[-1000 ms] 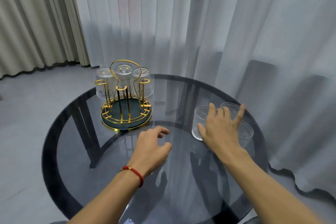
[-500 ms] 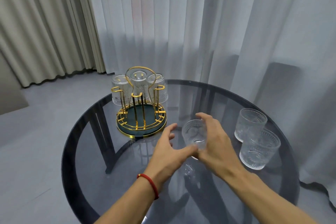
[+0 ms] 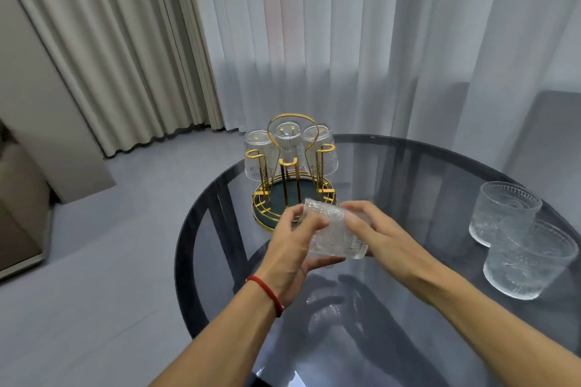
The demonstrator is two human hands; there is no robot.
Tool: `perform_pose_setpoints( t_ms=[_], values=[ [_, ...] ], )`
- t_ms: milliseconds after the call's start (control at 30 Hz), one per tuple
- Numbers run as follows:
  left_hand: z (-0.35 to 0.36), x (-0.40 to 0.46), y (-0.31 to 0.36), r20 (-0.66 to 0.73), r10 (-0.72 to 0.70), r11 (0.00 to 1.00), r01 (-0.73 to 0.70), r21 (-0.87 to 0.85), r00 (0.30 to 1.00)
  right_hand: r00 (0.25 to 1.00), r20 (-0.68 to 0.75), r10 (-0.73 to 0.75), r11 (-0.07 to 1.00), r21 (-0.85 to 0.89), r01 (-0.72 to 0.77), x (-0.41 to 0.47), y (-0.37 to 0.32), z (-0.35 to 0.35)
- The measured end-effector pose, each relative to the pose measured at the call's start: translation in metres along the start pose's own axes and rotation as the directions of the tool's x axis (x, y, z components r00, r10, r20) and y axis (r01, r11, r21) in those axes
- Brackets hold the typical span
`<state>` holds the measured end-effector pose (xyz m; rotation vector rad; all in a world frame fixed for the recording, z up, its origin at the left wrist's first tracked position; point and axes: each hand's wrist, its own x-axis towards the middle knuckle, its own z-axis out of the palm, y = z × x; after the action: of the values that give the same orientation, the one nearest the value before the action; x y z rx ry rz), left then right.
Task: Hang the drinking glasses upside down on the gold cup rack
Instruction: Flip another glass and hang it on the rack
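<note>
The gold cup rack (image 3: 294, 195) with a dark green base stands on the far left part of the round table. Three textured glasses (image 3: 288, 143) hang upside down on its rear pegs; the front pegs are bare. A clear textured glass (image 3: 334, 237) is held tilted on its side just above the table, in front of the rack. My left hand (image 3: 290, 248) grips it from the left and my right hand (image 3: 374, 234) from the right. Two more glasses (image 3: 503, 217) (image 3: 529, 259) stand upright at the right of the table.
The round dark glass table (image 3: 408, 166) has a black rim and crossed legs beneath. Sheer white curtains (image 3: 345, 41) hang close behind it and beige drapes (image 3: 125, 56) to the left. Grey floor lies to the left of the table.
My right hand picked one glass from the group at the right and brought it left to the middle. My left hand joined it, and the glass is now tipped on its side between both hands.
</note>
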<state>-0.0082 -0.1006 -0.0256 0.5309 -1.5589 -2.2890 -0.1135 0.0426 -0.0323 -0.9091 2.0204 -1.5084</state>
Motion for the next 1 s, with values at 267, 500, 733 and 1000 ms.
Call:
perform_pose_setpoints(
  t_ms=[267,500,733,1000],
  values=[
    [-0.023,0.011,0.015,0.055,0.185,0.974,-0.176,-0.14,0.981,0.994,-0.112,-0.008,0.986,0.166,0.026,0.03,-0.047,0.008],
    [-0.061,0.021,0.001,0.086,0.193,0.656,-0.194,0.729,0.977,0.905,-0.263,-0.333,0.94,-0.169,0.297,0.079,-0.132,0.031],
    [-0.072,0.043,-0.021,0.13,0.084,0.194,-0.144,0.97,0.988,0.877,-0.163,-0.452,0.78,-0.549,0.3,0.13,-0.173,0.062],
    [-0.08,0.045,-0.024,0.171,0.061,0.107,-0.177,0.978,0.983,0.877,-0.093,-0.471,0.616,-0.746,0.252,0.155,-0.144,0.098]
  ],
)
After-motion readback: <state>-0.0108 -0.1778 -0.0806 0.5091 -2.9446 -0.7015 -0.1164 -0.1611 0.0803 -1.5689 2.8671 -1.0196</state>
